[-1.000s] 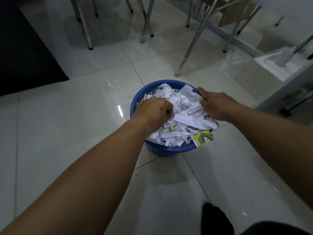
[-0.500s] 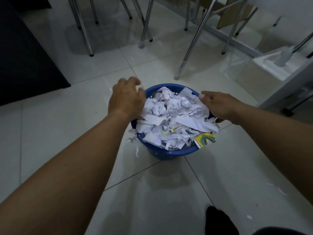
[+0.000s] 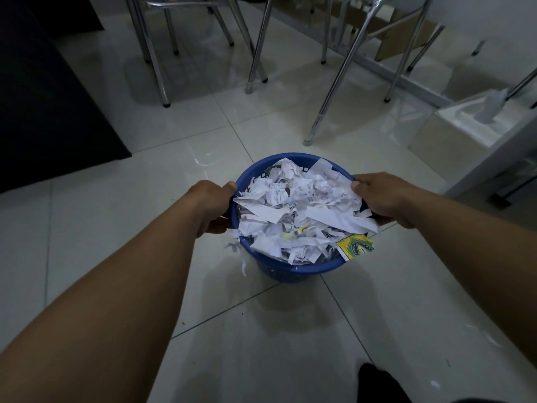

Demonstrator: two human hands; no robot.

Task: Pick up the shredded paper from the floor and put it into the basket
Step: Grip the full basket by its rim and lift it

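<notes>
The left hand (image 3: 213, 206) grips the left side of the basket (image 3: 305, 270), fingers curled under the blue rim and the thumb lying along its top. The right hand (image 3: 380, 199) grips the opposite side the same way, thumb on the rim and fingers wrapped below it. Both arms reach straight out from the bottom of the view.

The shredded paper (image 3: 296, 210) fills the basket to above the rim, a heap of white strips and crumpled bits. A yellow and green printed scrap (image 3: 356, 247) sticks out over the near right edge. A few thin strips (image 3: 242, 261) hang down outside the near left wall, just beside the left wrist.

The basket is over the white tiled floor (image 3: 116, 228); whether it stands on the tiles or is raised just off them is hard to tell from this angle. A few small white bits (image 3: 479, 330) lie on the tiles to the right, well apart from the basket.

Beyond it stand metal chair legs (image 3: 255, 53). A dark mat (image 3: 43, 112) covers the floor at far left, and a white box (image 3: 453, 132) sits at right. A dark-socked foot (image 3: 377, 382) shows at the bottom edge.
</notes>
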